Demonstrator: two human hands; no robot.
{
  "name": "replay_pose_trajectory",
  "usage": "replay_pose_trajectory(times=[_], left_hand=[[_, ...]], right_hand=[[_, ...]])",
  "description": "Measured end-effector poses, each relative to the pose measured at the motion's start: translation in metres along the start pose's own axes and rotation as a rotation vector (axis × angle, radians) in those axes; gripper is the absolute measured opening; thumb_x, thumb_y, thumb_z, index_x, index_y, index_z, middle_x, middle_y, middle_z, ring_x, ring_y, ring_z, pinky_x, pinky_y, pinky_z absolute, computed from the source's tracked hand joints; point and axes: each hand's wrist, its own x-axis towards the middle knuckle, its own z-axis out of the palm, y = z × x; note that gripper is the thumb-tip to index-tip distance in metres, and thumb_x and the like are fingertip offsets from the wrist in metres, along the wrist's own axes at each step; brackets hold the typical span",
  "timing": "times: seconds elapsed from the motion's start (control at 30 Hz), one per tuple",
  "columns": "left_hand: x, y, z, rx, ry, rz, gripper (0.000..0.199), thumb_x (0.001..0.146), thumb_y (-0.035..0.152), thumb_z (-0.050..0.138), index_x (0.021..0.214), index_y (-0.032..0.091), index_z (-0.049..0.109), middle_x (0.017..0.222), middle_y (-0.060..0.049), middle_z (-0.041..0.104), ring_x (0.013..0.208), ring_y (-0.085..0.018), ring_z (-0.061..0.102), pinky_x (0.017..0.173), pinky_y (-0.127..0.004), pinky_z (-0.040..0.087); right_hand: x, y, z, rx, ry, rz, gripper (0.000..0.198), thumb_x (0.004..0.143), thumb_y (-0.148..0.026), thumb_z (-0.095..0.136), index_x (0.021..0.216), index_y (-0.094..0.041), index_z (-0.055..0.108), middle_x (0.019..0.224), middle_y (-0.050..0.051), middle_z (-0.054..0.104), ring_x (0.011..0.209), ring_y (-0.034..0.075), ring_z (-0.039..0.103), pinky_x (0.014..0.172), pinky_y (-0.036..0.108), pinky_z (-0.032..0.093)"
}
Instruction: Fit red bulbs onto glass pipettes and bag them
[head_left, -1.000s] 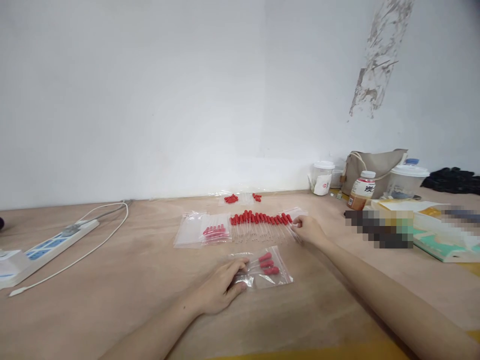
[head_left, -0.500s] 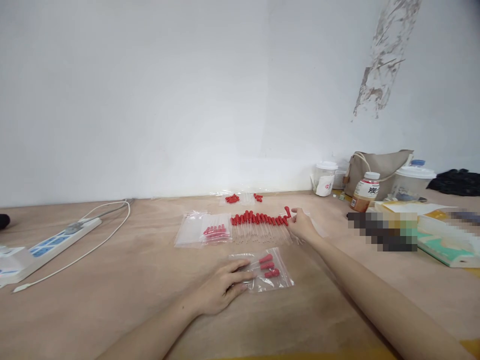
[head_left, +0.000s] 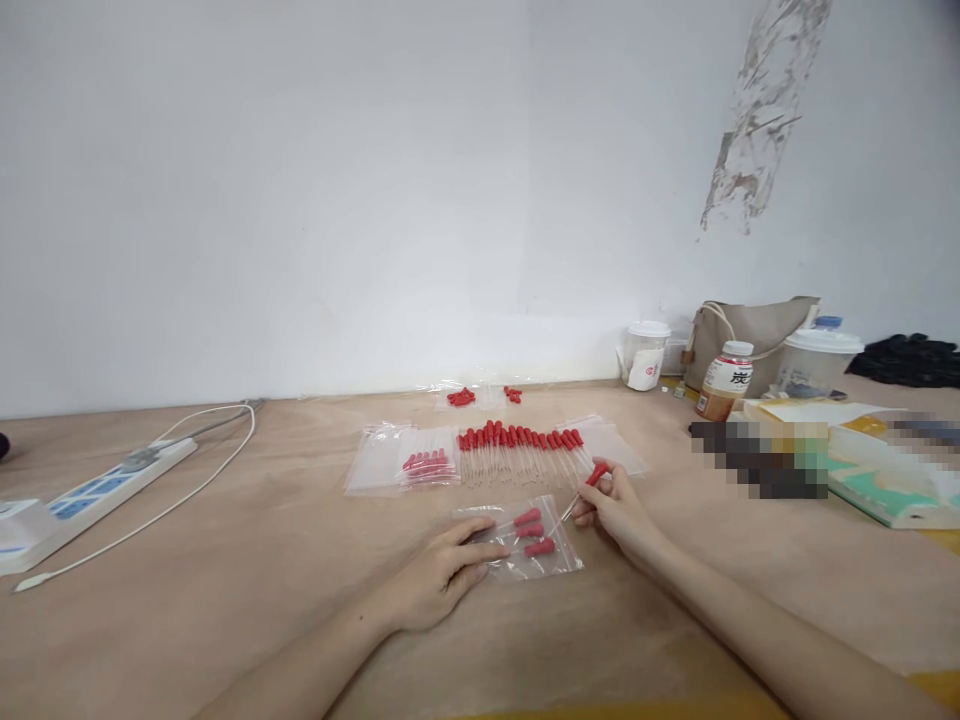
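Note:
My left hand [head_left: 435, 580] lies on a clear zip bag [head_left: 559, 560], fingers stretched apart over its left part. Inside that bag are 3 droppers with red bulbs [head_left: 534, 531]. To the right, my right hand [head_left: 619, 515] pinches a dropper [head_left: 598, 474] by its red bulb. Its thin clear tube slants down-left, close to the bag's right edge. Behind the bag lies a row of several droppers [head_left: 517, 438], bulbs facing the wall. Left of the row, more droppers [head_left: 426, 462] show inside stacked clear bags.
Clear bags [head_left: 619, 452] lie right of the row, others [head_left: 371, 462] at left. Red bulbs [head_left: 461, 397] are near the wall. A power strip [head_left: 112, 490] with a white cable is far left. A bottle [head_left: 725, 385], cups and a grey bag [head_left: 757, 345] stand at right.
My right hand has moved from the right end of the row toward me, bringing a dropper near the zip bag and tilting its tube down-left. My left hand stays on the bag.

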Motion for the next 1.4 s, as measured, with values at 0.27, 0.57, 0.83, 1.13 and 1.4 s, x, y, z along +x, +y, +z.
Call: replay_pose_trajectory(times=[0.27, 0.57, 0.83, 1.13, 1.4], left_hand=[[0.001, -0.001, 0.001, 0.066, 0.02, 0.001, 0.039, 0.089, 0.03, 0.034, 0.127, 0.031, 0.034, 0.135, 0.0, 0.032, 0.121, -0.019, 0.031, 0.1, -0.037, 0.027], [0.0, -0.001, 0.002, 0.06, 0.031, 0.005, 0.038, 0.089, 0.03, 0.035, 0.127, 0.031, 0.035, 0.134, 0.0, 0.033, 0.12, -0.019, 0.033, 0.099, -0.036, 0.029], [0.0, -0.002, 0.003, 0.077, 0.041, 0.003, 0.038, 0.088, 0.03, 0.035, 0.127, 0.031, 0.035, 0.135, 0.0, 0.032, 0.121, -0.019, 0.032, 0.099, -0.036, 0.029], [0.001, -0.002, 0.002, 0.088, 0.028, 0.001, 0.04, 0.088, 0.028, 0.035, 0.128, 0.031, 0.032, 0.134, 0.001, 0.033, 0.12, -0.018, 0.032, 0.099, -0.036, 0.029], [0.001, 0.001, 0.001, 0.061, 0.031, 0.008, 0.036, 0.089, 0.03, 0.034, 0.125, 0.029, 0.037, 0.134, -0.001, 0.034, 0.121, -0.017, 0.032, 0.099, -0.035, 0.029]], right_hand=[[-0.003, 0.008, -0.007, -0.003, -0.06, -0.028, 0.044, 0.07, -0.026, 0.052, 0.105, -0.024, 0.026, 0.055, -0.008, 0.047, 0.041, 0.01, 0.051, 0.039, 0.022, 0.044], [-0.006, 0.0, -0.004, 0.165, -0.095, 0.121, 0.025, 0.072, -0.031, 0.053, 0.089, -0.023, 0.036, 0.063, -0.003, 0.053, 0.055, 0.013, 0.059, 0.058, 0.029, 0.05], [-0.009, -0.003, -0.008, -0.395, -0.326, -0.105, 0.018, 0.063, -0.026, 0.06, 0.075, -0.015, 0.056, 0.061, -0.002, 0.052, 0.051, 0.008, 0.044, 0.048, 0.02, 0.036], [-0.011, 0.008, 0.0, -0.46, -0.441, -0.225, 0.015, 0.066, -0.028, 0.06, 0.071, -0.014, 0.061, 0.059, 0.0, 0.056, 0.052, 0.01, 0.047, 0.049, 0.021, 0.036], [0.012, -0.007, -0.015, -0.601, -0.275, -0.271, 0.02, 0.07, -0.032, 0.052, 0.076, -0.014, 0.059, 0.073, 0.004, 0.063, 0.066, 0.014, 0.056, 0.06, 0.024, 0.042]])
